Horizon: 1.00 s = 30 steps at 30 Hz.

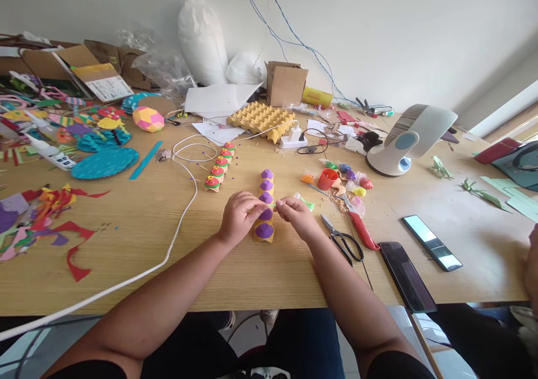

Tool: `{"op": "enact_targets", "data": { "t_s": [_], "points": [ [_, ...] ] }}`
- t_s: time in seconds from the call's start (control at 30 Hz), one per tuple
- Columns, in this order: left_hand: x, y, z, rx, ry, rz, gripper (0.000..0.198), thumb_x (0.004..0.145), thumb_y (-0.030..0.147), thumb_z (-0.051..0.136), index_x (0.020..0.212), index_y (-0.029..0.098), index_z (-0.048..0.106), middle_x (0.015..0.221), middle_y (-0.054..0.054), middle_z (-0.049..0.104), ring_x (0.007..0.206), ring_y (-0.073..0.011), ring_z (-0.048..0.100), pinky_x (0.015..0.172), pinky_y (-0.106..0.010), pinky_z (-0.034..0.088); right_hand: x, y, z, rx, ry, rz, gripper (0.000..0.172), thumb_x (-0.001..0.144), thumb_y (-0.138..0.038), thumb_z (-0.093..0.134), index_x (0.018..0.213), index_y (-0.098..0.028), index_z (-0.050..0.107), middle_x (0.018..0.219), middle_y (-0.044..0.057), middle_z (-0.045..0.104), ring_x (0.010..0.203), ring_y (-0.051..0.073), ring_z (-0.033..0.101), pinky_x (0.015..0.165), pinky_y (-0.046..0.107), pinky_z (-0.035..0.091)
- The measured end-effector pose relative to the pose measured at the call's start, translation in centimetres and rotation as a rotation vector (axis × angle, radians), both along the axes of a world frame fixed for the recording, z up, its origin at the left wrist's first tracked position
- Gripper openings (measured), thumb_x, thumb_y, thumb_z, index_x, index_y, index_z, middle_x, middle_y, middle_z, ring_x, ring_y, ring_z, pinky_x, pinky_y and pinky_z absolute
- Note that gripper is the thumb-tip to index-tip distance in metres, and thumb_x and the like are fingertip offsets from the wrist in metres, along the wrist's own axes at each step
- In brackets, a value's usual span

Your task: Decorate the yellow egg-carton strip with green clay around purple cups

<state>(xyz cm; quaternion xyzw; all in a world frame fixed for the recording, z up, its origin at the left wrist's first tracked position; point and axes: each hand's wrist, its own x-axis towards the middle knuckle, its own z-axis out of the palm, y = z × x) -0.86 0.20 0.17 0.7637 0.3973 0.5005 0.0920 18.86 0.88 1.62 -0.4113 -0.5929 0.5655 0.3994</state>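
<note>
My left hand (240,217) and my right hand (299,218) meet over a yellow egg-carton strip with a row of purple domes (264,231). Both hands are closed in a pinch, with a thin light-green strand (272,204) between their fingertips. What it is made of is too small to tell. Beyond my left hand lies a second egg-carton strip (217,171) with red and green domes and pins stuck in it. A small packet of green material (310,204) rests just behind my right hand.
Right of my hands lie black-handled scissors (344,241), a red-handled tool (365,232), a red cup (327,179), and two phones (408,278). A white fan (409,141) stands behind. A white cable (180,222) crosses the left side. Paper scraps (46,216) cover the far left.
</note>
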Motion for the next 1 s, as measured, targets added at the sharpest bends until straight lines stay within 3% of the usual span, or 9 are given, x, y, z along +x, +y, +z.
{"op": "enact_targets", "data": {
  "t_s": [0.17, 0.3, 0.47, 0.67, 1.0],
  "points": [
    [0.0, 0.1, -0.2, -0.071, 0.010, 0.016, 0.032, 0.098, 0.034, 0.052, 0.071, 0.021, 0.063, 0.072, -0.004, 0.068, 0.076, -0.0200, 0.060, 0.076, -0.037, 0.045, 0.0, 0.2, -0.2, 0.039, -0.089, 0.001, 0.053, 0.086, -0.066, 0.058, 0.064, -0.018, 0.063, 0.057, -0.003, 0.042, 0.056, 0.011, 0.035, 0.053, 0.028, 0.026],
    [0.3, 0.1, -0.1, -0.096, 0.020, 0.029, 0.025, 0.098, 0.033, 0.051, 0.077, 0.021, 0.059, 0.075, -0.003, 0.064, 0.077, -0.0196, 0.058, 0.076, -0.035, 0.045, -0.1, 0.1, -0.2, 0.022, -0.062, 0.011, 0.048, 0.084, -0.064, 0.061, 0.068, -0.018, 0.061, 0.059, -0.003, 0.043, 0.057, 0.011, 0.036, 0.054, 0.026, 0.026],
    [0.4, 0.3, -0.4, -0.100, -0.095, 0.045, 0.013, 0.093, 0.033, 0.060, 0.088, 0.021, 0.061, 0.085, -0.003, 0.066, 0.084, -0.0183, 0.062, 0.082, -0.034, 0.048, -0.3, 0.1, -0.2, -0.021, 0.057, -0.021, 0.036, 0.078, -0.053, 0.072, 0.082, -0.019, 0.062, 0.069, -0.004, 0.050, 0.060, 0.010, 0.039, 0.056, 0.025, 0.030],
    [0.1, 0.5, -0.9, -0.146, -0.179, 0.050, 0.014, 0.090, 0.034, 0.066, 0.095, 0.021, 0.071, 0.095, -0.004, 0.073, 0.093, -0.0186, 0.067, 0.088, -0.034, 0.052, -0.1, 0.7, -1.2, 0.006, 0.021, -0.046, 0.035, 0.079, -0.052, 0.072, 0.091, -0.019, 0.067, 0.075, -0.003, 0.056, 0.063, 0.010, 0.043, 0.059, 0.025, 0.033],
    [0.2, 0.7, -1.6, -0.136, -0.165, 0.014, 0.017, 0.092, 0.034, 0.063, 0.099, 0.023, 0.075, 0.097, -0.006, 0.076, 0.093, -0.0195, 0.069, 0.088, -0.037, 0.055, -0.2, 1.2, -2.3, 0.060, -0.029, -0.071, 0.039, 0.083, -0.057, 0.065, 0.087, -0.019, 0.068, 0.067, -0.003, 0.052, 0.062, 0.011, 0.042, 0.060, 0.025, 0.035]
  ]
}}
